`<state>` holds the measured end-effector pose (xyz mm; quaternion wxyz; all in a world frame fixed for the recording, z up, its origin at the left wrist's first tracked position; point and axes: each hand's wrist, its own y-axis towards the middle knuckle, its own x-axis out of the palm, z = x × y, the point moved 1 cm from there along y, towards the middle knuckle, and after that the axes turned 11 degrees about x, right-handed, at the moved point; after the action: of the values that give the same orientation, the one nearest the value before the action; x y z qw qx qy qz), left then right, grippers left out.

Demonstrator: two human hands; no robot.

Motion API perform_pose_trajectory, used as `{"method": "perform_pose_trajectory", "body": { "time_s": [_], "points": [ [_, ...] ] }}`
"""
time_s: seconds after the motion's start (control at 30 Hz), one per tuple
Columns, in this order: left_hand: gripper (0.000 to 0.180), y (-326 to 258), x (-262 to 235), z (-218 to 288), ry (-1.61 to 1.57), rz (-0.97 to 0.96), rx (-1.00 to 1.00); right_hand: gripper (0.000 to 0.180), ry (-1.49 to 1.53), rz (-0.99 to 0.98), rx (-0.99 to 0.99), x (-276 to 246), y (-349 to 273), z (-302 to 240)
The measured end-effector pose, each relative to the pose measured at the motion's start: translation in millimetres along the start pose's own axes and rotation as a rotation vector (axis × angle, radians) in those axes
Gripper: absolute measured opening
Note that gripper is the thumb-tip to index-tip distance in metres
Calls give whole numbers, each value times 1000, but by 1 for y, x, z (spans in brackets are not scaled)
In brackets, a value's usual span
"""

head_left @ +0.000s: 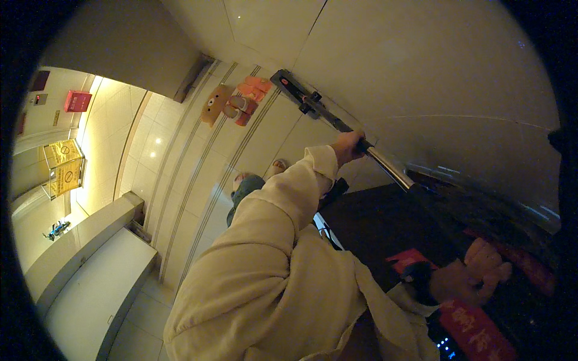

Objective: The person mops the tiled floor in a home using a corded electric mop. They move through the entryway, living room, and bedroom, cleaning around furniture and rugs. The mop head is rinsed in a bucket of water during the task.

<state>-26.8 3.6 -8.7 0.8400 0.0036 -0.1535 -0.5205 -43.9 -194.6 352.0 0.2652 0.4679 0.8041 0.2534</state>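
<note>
"What do you have on the head view?"

"I see the left hand [349,147] at two o'clock, fingers wrapped around the mop [388,167], about where the dark part of its pole meets the silver."

"And the flat end?"

"I have the mop head [293,90] at twelve, low down close to the wall [457,78]. From there the pole slants toward four."

"Right hand?"

"I make out the right hand [486,265] near four, by the pole's dark far end. It's too dim there; I cannot tell whether it is gripping."

"Anything around?"

"Slippers [239,108] at eleven, beside a bear figure [213,103], both near the mop head. I also get a yellow sign [65,165] at nine, a red box [77,101] toward ten, a white cabinet [99,295] at eight, and a red banner [478,331] past four."
</note>
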Motion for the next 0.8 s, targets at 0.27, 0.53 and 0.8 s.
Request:
{"method": "perform_pose_trajectory", "body": {
  "time_s": [0.27, 0.53, 0.8],
  "points": [
    [18, -76, -28, 30, -678, 243, -873, 14, -1002, -131, 285, 4, -16, -81],
    [22, -216, -87, 46, -758, 297, -875, 9, 513, -344, 389, 85, -83, -132],
    [25, -337, -126, 73, -720, 377, -901, 19, 457, 118, 461, 117, -144, -192]
  ]
}}
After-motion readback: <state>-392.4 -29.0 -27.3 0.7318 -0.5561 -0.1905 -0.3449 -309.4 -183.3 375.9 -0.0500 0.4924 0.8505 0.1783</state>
